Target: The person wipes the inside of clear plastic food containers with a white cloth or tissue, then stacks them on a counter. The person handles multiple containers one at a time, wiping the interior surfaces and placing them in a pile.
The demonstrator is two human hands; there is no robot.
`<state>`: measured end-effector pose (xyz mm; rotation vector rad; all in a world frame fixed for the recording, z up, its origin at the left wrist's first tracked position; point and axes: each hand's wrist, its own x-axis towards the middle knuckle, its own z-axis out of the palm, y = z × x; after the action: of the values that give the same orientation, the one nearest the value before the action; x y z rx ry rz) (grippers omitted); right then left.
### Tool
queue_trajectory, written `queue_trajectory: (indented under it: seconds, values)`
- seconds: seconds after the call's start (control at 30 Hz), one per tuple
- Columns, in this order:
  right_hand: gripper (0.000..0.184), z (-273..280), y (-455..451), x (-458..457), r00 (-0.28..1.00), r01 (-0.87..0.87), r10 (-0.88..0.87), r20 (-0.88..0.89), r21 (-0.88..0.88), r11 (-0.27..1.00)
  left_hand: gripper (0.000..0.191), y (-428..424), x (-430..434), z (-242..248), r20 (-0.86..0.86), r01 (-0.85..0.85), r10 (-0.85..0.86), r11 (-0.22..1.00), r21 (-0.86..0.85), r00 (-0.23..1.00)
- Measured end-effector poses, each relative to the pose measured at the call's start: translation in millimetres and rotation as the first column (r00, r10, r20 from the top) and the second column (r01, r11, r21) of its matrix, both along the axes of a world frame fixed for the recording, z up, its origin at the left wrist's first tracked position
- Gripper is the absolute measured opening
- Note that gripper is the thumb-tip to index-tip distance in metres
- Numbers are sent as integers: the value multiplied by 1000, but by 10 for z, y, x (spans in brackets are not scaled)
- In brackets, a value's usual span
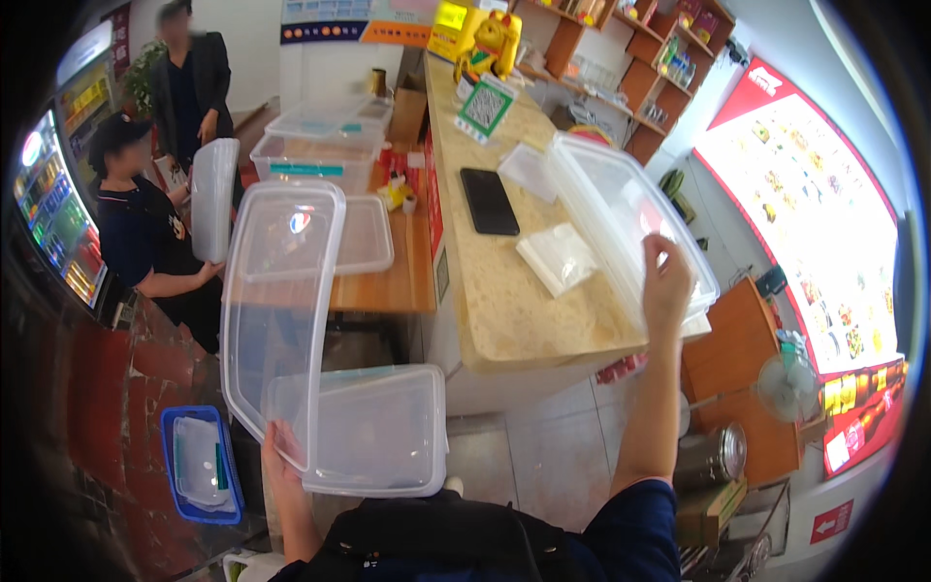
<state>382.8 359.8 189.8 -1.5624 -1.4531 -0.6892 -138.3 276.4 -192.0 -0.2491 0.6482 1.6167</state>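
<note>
My left hand (284,451) grips the lower end of a large clear plastic lid (280,291), which stands up on edge in front of me. Behind its lower part sits a lidded clear plastic storage box (378,429). Over the marble-look counter (502,320), my right hand (665,280) hovers at or touches clear plastic lids or a shallow bin (604,196) lying along its right side. The fingers there are curled, and whether they hold an edge cannot be made out.
On the counter lie a black smartphone (489,201), a pack of white napkins (558,258) and a printed-code stand (486,109). A wooden table (385,291) holds more clear boxes (320,153). At left, a person (156,225) carries stacked lids (216,200). A blue basket (167,465) rests on the floor.
</note>
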Motion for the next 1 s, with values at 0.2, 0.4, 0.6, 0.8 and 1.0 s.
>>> queue_trajectory:
  seconds: [0.2, 0.4, 0.6, 0.8, 1.0]
  values:
    - [32, -99, 70, 445, 878, 442, -252, 406, -489, 752, 15, 40, 121, 111, 46, 48, -47, 999, -10, 998]
    - [28, -193, 14, 403, 882, 425, -299, 363, -345, 837, 14, 31, 218, 207, 83, -16, 19, 999, -32, 996]
    - [29, -190, 53, 461, 898, 339, -163, 409, -404, 850, 19, 83, 249, 227, 47, -33, 37, 996, -84, 998]
    - [28, -228, 49, 469, 925, 298, -156, 345, -409, 863, 18, 67, 291, 61, 81, -12, 13, 1000, -15, 997]
    - [30, -289, 71, 513, 934, 265, -141, 327, -373, 889, 17, 132, 375, 15, 135, -22, 24, 1000, -15, 990]
